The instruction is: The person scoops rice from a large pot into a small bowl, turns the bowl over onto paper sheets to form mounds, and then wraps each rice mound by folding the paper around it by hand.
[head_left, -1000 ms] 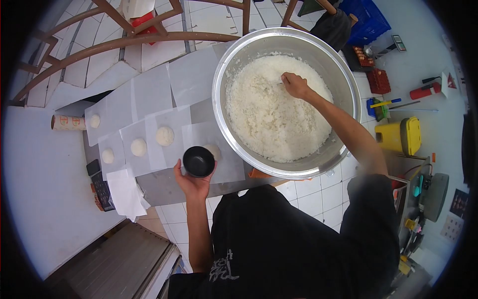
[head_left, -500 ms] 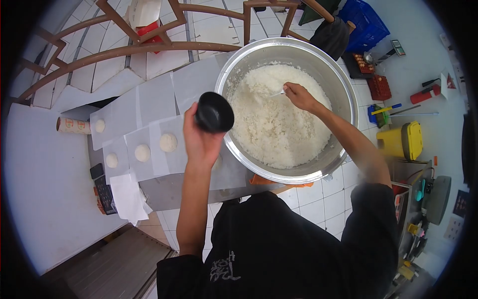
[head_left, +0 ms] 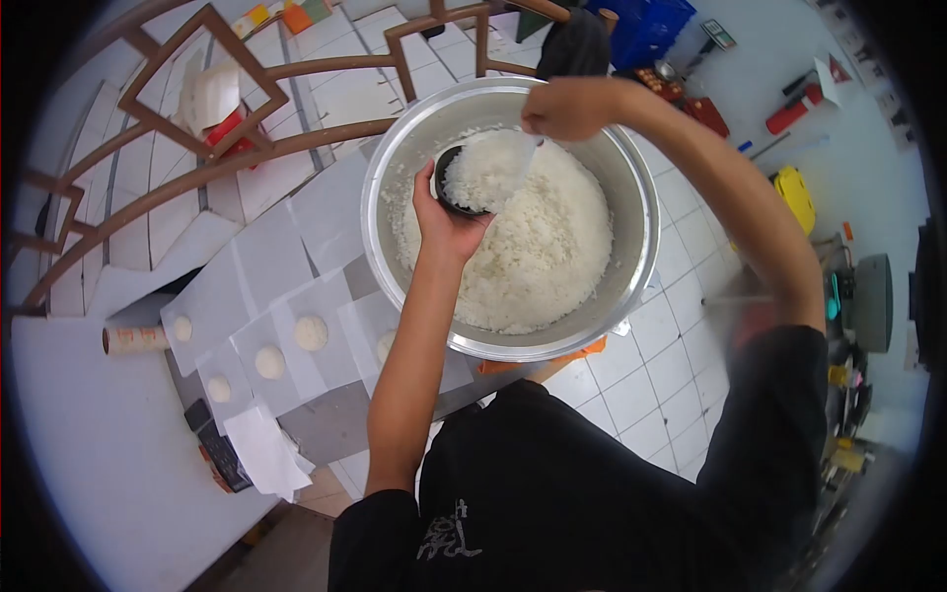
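Note:
In the head view, my left hand (head_left: 450,222) holds a small black bowl (head_left: 455,204) over the big round metal pot (head_left: 634,212). White rice (head_left: 480,170) is heaped in the bowl. My right hand (head_left: 567,109) is closed around the handle of a pale, translucent rice paddle (head_left: 524,168), whose blade rests against the rice at the bowl's right side. Loose cooked rice (head_left: 543,257) fills much of the pot below. To the left, rounded mounds of rice, one of them a larger mound (head_left: 312,333), sit on white paper sheets (head_left: 318,291).
A brown metal railing (head_left: 326,67) curves behind the table. On the left are a printed roll (head_left: 135,340), a black calculator-like device (head_left: 217,446) and a stack of white paper (head_left: 264,454). A blue crate (head_left: 646,35) and fire extinguisher (head_left: 792,111) stand at the upper right.
The bowl, empty before, has moved right over the pot and now holds rice. My right hand has lifted the paddle out of the rice and up to the bowl. The view has turned slightly.

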### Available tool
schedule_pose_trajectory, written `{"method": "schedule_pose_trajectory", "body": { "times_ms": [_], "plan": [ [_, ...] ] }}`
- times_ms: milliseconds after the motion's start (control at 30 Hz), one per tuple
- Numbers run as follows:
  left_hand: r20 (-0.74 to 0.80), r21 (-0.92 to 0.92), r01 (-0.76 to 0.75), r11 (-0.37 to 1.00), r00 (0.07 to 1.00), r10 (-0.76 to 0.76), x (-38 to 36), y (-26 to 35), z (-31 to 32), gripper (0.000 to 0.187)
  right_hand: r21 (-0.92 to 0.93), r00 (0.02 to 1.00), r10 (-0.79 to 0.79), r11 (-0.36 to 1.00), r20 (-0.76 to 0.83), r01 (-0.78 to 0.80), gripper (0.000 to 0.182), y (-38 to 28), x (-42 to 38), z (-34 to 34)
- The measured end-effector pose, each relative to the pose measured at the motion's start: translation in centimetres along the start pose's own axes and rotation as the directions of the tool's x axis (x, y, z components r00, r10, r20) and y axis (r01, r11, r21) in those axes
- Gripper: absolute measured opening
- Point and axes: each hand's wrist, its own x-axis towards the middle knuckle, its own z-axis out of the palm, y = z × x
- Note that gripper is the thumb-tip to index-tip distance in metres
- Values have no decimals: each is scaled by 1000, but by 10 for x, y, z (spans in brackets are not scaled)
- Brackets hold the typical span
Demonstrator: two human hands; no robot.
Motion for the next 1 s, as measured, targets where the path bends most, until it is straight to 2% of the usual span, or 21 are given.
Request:
{"method": "schedule_pose_trajectory", "body": {
  "times_ms": [33,100,133,200,233,267,300,333,367,400,433,467,533,633,733,833,933,1000],
  "plan": [
    [1,5,15,1000,1000,-15,3,-7,-2,55,-78,989,116,991,95,-109,30,-11,-1,-16],
    [-31,-51,-54,997,998,53,5,-15,-4,55,-137,946,281,956,162,-260,28,-11,1,-32],
    [-35,-54,-56,997,998,54,3,-17,-3,55,-138,946,278,957,166,-257,28,-14,-3,-34],
    [-69,-14,-120,993,991,118,2,-18,2,56,44,884,436,893,169,-448,26,-22,-16,-35],
    [-66,-20,-128,992,990,126,8,-20,0,56,195,906,388,888,171,-417,25,-23,-24,-25],
    [-45,30,-250,968,967,251,16,-22,-3,54,343,926,340,860,165,-377,25,-26,-30,-8],
    [-17,76,-368,927,929,371,23,-24,-5,52,432,918,367,810,153,-396,27,-36,-32,11],
    [-46,97,-435,895,896,441,25,-24,-4,47,473,907,421,799,0,-371,27,-41,-29,40],
    [-45,91,-439,894,895,444,26,-25,-2,47,422,885,294,898,-361,-126,27,-27,-20,83],
    [-65,173,-502,847,852,519,27,-26,-1,46,399,758,273,917,-593,-18,26,-31,-15,111],
    [-77,258,-555,791,804,589,28,-26,1,45,398,756,273,917,-595,-18,26,-45,-19,115],
    [-73,261,-553,791,806,588,29,-25,3,45,464,747,331,885,-576,-34,26,-59,-22,117],
    [-48,382,-570,727,774,632,26,-26,8,44,543,732,406,838,-547,-59,27,-72,-25,125],
    [-13,483,-541,689,782,623,18,-26,16,45,555,737,403,831,-542,-46,23,-78,-28,135],
    [-41,530,-519,671,775,631,14,-25,23,46,571,750,385,821,-538,-12,20,-85,-29,142],
    [-45,552,-501,666,780,624,10,-25,26,47,600,711,394,799,-582,49,16,-95,-30,147],
    [-17,588,-485,647,792,610,9,-27,24,49,580,713,386,814,-585,35,16,-105,-31,150],
    [-34,594,-473,651,794,607,12,-29,22,49,495,678,348,868,-648,27,12,-107,-28,161]
  ]
}}
